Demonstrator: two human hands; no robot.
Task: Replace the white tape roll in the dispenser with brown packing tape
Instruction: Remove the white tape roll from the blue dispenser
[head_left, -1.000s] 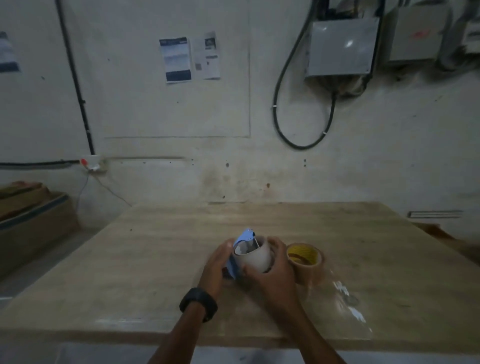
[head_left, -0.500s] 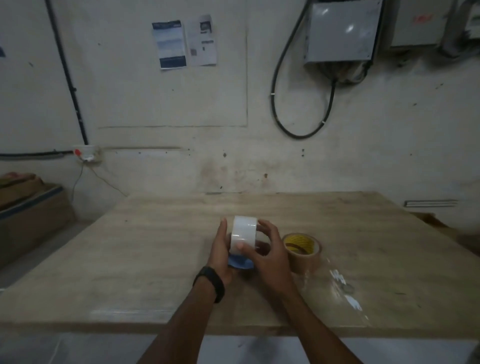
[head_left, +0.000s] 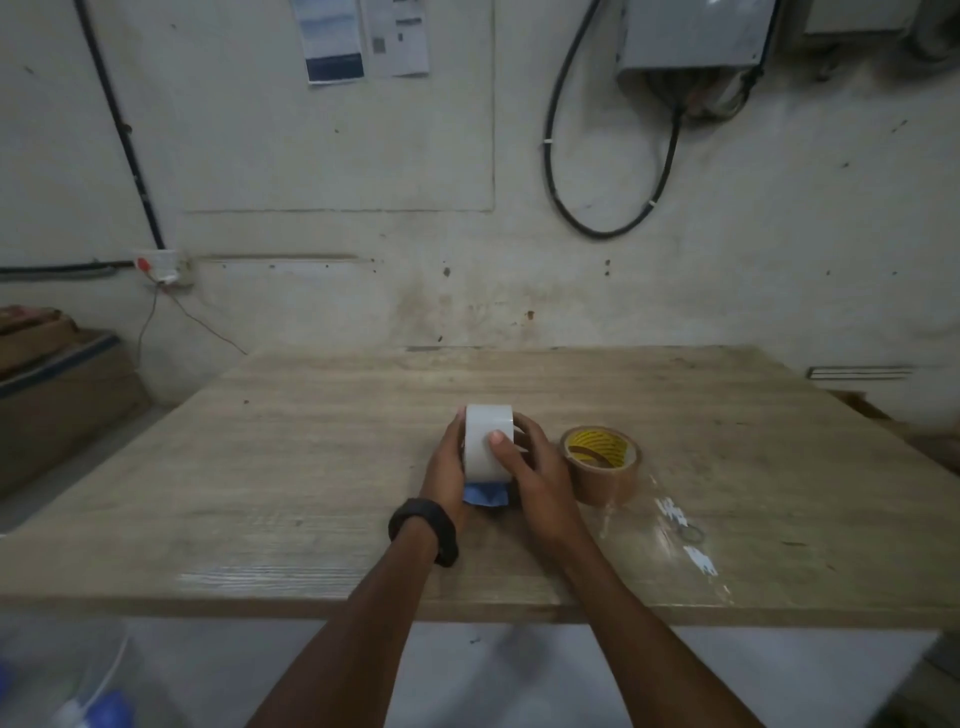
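The white tape roll (head_left: 485, 441) stands on edge at the middle of the wooden table (head_left: 311, 467), still on the blue dispenser (head_left: 485, 493), of which only a small part shows below the roll. My left hand (head_left: 447, 467) grips the roll and dispenser from the left. My right hand (head_left: 535, 467) holds the roll from the right, its thumb pressed on the roll's face. The brown packing tape roll (head_left: 602, 462), with a yellow core, lies flat just right of my right hand.
A clear plastic strip with white marks (head_left: 680, 535) lies on the table right of the brown roll. Cardboard boxes (head_left: 57, 374) stand on the floor at the left. The wall with cables and metal boxes is behind the table.
The white roll has been turned from lying open-side-up to standing on edge with its face toward me. Both hands stayed on it; the dispenser is now mostly hidden under it.
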